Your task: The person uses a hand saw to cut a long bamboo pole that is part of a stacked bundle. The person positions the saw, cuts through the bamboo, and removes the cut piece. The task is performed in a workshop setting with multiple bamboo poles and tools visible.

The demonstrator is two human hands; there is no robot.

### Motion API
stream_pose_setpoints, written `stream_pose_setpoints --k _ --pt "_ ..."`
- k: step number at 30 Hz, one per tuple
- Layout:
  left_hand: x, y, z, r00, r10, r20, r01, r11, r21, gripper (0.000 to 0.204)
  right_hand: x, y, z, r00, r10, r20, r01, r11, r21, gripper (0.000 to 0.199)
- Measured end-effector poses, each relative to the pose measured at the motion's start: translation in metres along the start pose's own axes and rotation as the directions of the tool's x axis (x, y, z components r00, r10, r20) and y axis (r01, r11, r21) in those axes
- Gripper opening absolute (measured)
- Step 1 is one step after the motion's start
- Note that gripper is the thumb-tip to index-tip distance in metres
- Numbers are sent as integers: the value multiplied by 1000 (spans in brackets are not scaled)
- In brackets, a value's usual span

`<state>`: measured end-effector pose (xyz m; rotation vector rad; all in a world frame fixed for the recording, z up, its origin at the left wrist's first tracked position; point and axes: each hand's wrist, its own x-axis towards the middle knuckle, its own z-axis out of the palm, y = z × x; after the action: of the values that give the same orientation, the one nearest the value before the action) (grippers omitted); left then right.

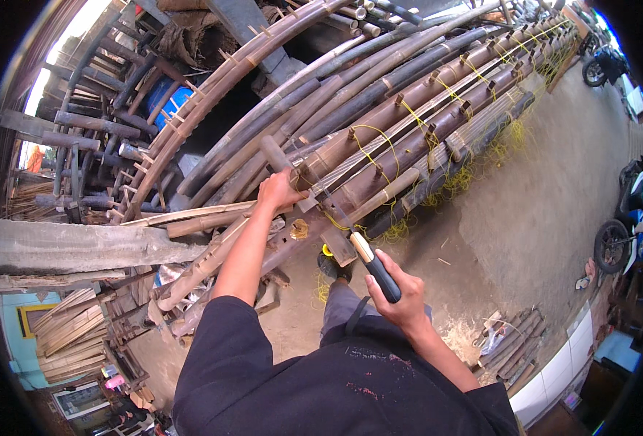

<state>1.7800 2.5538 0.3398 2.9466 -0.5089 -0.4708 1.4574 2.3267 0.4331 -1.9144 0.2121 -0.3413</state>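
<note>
My left hand [278, 190] is closed at the near end of a long brown bamboo pole [336, 152]. A short round bamboo piece [273, 151] sticks up just beyond its knuckles; exactly what the fingers clasp is partly hidden. My right hand [401, 294] is wrapped round a hand tool [381, 272] with a black handle and a pale front end. Its thin, narrow blade points up and left, to the pole ends near my left hand. A second brown bamboo pole [365, 185] lies alongside, and a flat wooden piece [338, 247] juts out below the blade.
Yellow string [437, 171] loops round pegs on the bundled poles and hangs in tangles. More bamboo poles [263, 138] lie behind. A concrete beam [82, 247] runs at left. Cut bamboo [514, 341] lies on the floor at right, with a motorcycle [615, 240] beyond.
</note>
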Motion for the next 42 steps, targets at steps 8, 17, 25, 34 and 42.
stream_pose_setpoints --k 8,17,25,34,42 --pt "0 2 -3 1000 -8 21 8 1000 -23 83 -3 0 -2 999 31 30 -30 999 -20 55" --pt "-5 4 -4 1000 13 -10 -13 1000 -11 79 -13 3 0 1000 5 -19 -6 999 -35 55" --pt "-3 8 -7 1000 -7 8 8 1000 -28 81 -10 -4 -4 998 49 27 -48 998 -34 55" --pt "-5 -1 0 1000 13 23 -12 1000 -14 85 7 1 1 999 24 28 -23 999 -27 55" --pt "12 -13 6 996 88 23 -86 995 -45 88 -1 -4 -12 1000 24 20 -24 1000 0 56"
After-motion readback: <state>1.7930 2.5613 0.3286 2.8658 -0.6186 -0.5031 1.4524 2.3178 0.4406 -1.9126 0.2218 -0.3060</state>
